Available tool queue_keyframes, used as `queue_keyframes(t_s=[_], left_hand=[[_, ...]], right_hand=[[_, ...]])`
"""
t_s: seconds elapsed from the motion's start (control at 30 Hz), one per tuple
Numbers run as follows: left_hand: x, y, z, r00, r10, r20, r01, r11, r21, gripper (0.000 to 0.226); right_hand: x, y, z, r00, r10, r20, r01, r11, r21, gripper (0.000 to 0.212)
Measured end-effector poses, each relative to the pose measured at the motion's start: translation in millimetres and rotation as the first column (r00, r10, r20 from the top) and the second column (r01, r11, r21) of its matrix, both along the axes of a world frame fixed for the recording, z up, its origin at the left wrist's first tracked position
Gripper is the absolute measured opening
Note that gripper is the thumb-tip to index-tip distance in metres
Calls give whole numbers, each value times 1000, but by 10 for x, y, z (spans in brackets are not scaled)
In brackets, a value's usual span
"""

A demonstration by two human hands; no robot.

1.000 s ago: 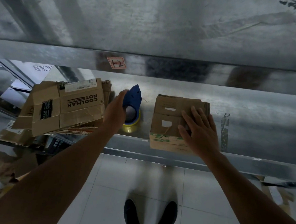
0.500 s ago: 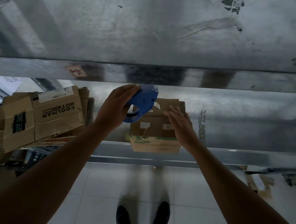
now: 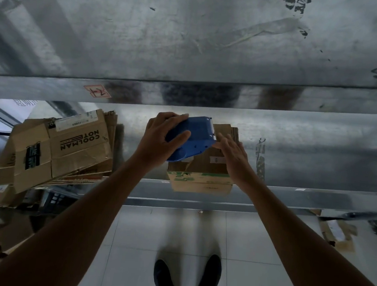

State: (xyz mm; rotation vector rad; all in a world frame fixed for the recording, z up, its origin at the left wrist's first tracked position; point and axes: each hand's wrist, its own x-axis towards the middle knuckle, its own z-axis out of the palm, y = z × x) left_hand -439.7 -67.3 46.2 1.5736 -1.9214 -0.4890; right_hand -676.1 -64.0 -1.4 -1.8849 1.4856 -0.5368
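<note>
A blue tape dispenser (image 3: 193, 136) is gripped by the left hand (image 3: 161, 138): the fingers are curled over its far side and the thumb is laid along its near side. It is held directly above a small cardboard box (image 3: 206, 166), which sits at the front edge of a metal shelf (image 3: 316, 151). Its long axis is set left to right across the box top, blade end toward the right hand (image 3: 233, 155). That hand is laid flat on the box, fingers straight and released, just beside the blade end. 1 short downward move is judged enough to bring tape onto the flaps. Flattened cartons (image 3: 71, 148) are stacked well apart to the left.
</note>
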Motion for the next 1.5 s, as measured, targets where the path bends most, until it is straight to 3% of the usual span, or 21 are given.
queue_keyframes(t_s=[0.13,0.27,0.37,0.6,0.73,0.87,1.1,1.2,1.3,1.5], left_hand=[[45,44,6,997,3,-83,3,998,67,67],[114,0,155,979,-90,-184,128,970,206,60],[113,-15,244,976,-128,-176,165,962,218,61],[87,52,159,986,-40,-161,59,991,117,53],[87,95,109,982,0,-191,12,998,64,42],[22,192,38,946,68,-316,-66,998,15,32],[64,117,3,946,8,-325,-40,995,-93,23],[60,38,2,936,-62,-347,7,988,-157,16],[24,-40,-35,927,-108,-359,37,979,-199,25],[90,-159,-203,936,-226,-269,140,943,-303,44]], right_hand=[[7,17,-2,1000,4,-16,-4,1000,-17,69],[-13,5,-65,1000,-3,20,3,1000,-19,52],[-38,-16,-131,1000,2,-6,-2,1000,-21,48],[-28,-42,-118,980,-84,182,75,996,58,65],[-13,-2,-52,994,6,107,-8,1000,21,49],[-27,-31,-80,997,10,75,-14,998,56,54],[-122,-9,62,984,117,135,-134,983,125,32],[-142,-10,80,981,161,110,-175,975,134,32],[-178,-28,96,970,194,146,-216,964,156,35],[-192,-44,57,946,148,288,-205,962,182,21]])
